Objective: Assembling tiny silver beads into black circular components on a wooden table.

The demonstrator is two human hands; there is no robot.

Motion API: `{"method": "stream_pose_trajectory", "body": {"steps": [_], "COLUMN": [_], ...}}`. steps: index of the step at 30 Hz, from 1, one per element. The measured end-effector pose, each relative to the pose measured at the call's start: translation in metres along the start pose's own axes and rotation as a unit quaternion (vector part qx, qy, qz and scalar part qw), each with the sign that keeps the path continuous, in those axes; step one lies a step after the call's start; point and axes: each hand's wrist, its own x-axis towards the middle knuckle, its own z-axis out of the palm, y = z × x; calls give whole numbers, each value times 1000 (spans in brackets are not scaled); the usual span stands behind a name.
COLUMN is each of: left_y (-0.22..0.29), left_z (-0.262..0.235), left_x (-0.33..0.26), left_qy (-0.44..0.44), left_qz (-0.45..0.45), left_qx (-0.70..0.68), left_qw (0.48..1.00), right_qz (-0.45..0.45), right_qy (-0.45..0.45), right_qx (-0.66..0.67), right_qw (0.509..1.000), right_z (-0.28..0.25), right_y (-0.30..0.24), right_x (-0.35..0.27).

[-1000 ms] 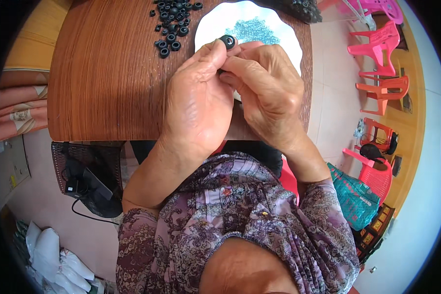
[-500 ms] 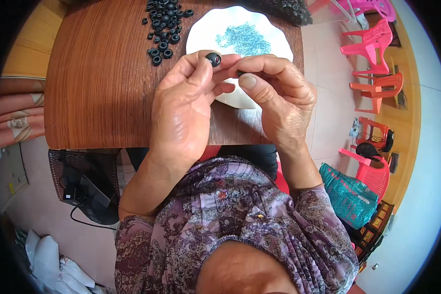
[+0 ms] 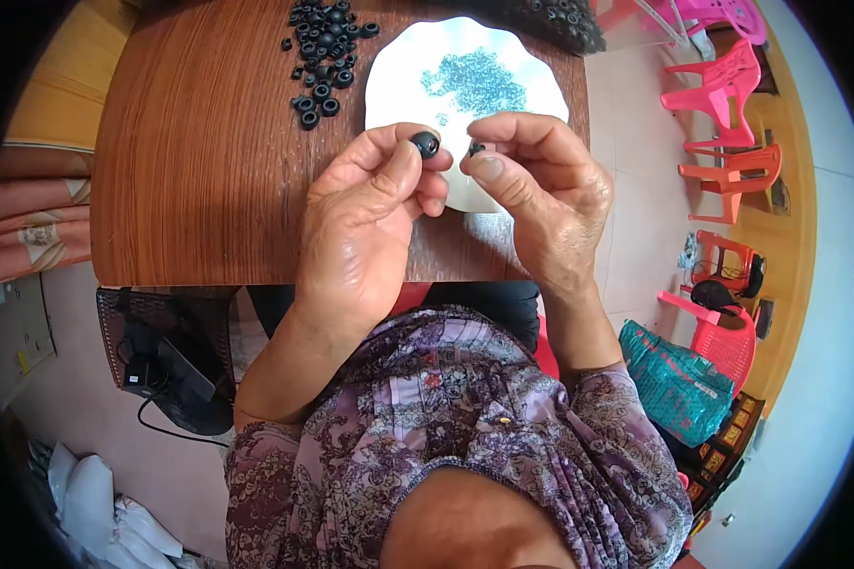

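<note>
My left hand [image 3: 356, 223] is closed, pinching a glossy black rounded piece with a hole in its end [image 3: 424, 144] between thumb and forefinger; the hole faces right. Opposite it, my right hand [image 3: 558, 194] grips a tiny black part [image 3: 476, 149] between thumb and fingertips, and its exact kind is too small to make out. A narrow gap separates the two pieces. Both hands are over the near edge of a white scalloped plate [image 3: 399, 90], on which small clear-bluish bits [image 3: 474, 81] lie spread out.
Several loose black ring-like parts [image 3: 324, 47] are heaped on the brown wooden table [image 3: 194, 180], left of the plate. At the far right table corner lies a bag of dark parts [image 3: 565, 24]. Pink chairs [image 3: 716, 95] and a teal bag [image 3: 678, 384] stand on the floor to the right.
My hands have drawn slightly apart and a little nearer to me. The tiny part in my right fingers now shows more, and the rounded piece has shifted slightly right and down.
</note>
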Motion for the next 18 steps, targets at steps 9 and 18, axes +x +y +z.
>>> {"method": "stream_pose_trajectory", "body": {"steps": [9,18], "left_y": [-2,-5], "left_z": [5,7], "left_x": [-3,-6], "left_qy": [9,13], "left_qz": [-35,-32], "left_qx": [-37,-44], "left_qw": [999,998], "right_qz": [-172,-212], "right_qy": [-46,-13], "right_qx": [-94,-105], "right_qw": [980,972], "right_z": [1,0], "right_y": [3,11], "right_x": [3,5]}}
